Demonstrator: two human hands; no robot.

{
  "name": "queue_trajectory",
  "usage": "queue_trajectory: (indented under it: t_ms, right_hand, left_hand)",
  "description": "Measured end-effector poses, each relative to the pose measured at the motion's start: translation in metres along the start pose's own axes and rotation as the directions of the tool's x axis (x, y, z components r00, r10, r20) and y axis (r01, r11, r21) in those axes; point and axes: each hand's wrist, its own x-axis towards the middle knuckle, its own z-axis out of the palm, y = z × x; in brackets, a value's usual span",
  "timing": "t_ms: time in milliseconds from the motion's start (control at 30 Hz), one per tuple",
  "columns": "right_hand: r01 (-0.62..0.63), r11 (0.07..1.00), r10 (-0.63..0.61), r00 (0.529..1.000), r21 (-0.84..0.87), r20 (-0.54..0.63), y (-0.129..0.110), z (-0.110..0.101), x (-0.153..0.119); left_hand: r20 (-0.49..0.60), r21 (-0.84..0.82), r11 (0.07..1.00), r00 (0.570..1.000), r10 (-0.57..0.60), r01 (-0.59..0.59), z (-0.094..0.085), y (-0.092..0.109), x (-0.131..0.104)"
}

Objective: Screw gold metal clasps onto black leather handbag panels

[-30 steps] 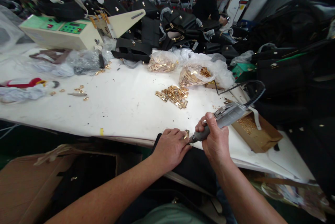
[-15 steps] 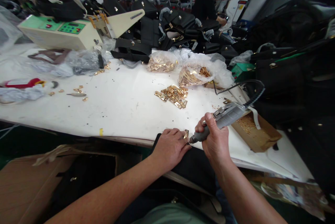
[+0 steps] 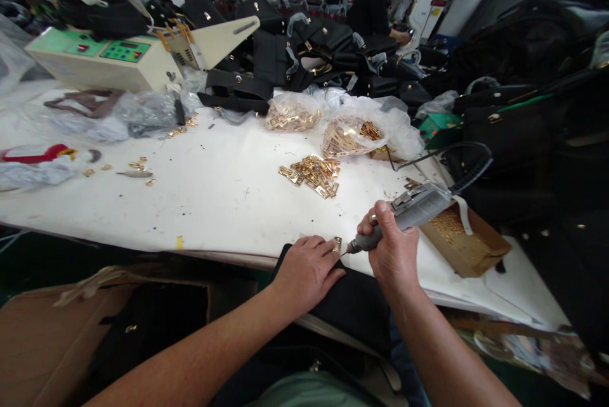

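My right hand (image 3: 394, 243) grips a grey electric screwdriver (image 3: 413, 207), its thin bit pointing down and left. A black bag (image 3: 359, 305) lies over the table's front edge and towards my lap. My left hand (image 3: 309, 271) holds it down, fingers bent over its upper edge and thumb resting on the black surface. At those fingertips a small gold metal plate (image 3: 337, 245) sticks up, partly hidden by the fingers. The bit's tip is close beside the plate; whether it touches the bag I cannot tell.
Loose gold plates (image 3: 314, 174) lie piled on the white table (image 3: 223, 198). Behind them stand clear bags of gold parts (image 3: 349, 135). An open cardboard box (image 3: 469, 245) of small gold pieces sits right. A cream machine (image 3: 118, 64) stands back left; a co-worker (image 3: 375, 1) is beyond.
The screwdriver has drawn back slightly up and right, so its bit now shows clear of my left fingers. My left fingers have shifted a little on the bag; the view has moved slightly.
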Motion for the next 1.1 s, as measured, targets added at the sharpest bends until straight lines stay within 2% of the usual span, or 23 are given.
queue_trajectory:
  t_ms: [100,433,667,767,967,1100]
  right_hand:
    - [0.006,1.000,-0.006,1.000,-0.027,-0.024,0.005,0.001,0.003]
    - [-0.002,0.994,-0.002,0.999,-0.113,-0.032,0.019,0.001,0.005]
    - [0.007,0.991,-0.009,1.000,-0.133,-0.015,0.028,0.001,0.003]
    - [0.026,0.985,-0.019,0.999,-0.171,0.042,0.026,-0.001,-0.001]
    - [0.094,0.926,-0.005,0.972,-0.365,0.236,0.019,-0.003,-0.010]
    - [0.095,0.912,0.023,0.960,-0.400,0.280,0.017,0.002,-0.009]
  left_hand:
    - [0.010,0.005,1.000,1.000,0.007,-0.007,-0.001,0.000,-0.001]
    - [0.166,0.009,0.997,0.983,0.074,-0.077,-0.022,0.002,0.001]
    - [0.165,0.028,0.997,0.984,0.067,-0.072,-0.020,0.002,0.001]
    - [0.180,0.027,0.997,0.982,0.062,-0.068,-0.019,0.002,0.001]
    - [0.190,0.013,0.999,0.981,0.046,-0.049,-0.018,0.002,0.001]
    - [0.190,0.004,0.999,0.981,0.043,-0.045,-0.015,0.001,0.000]
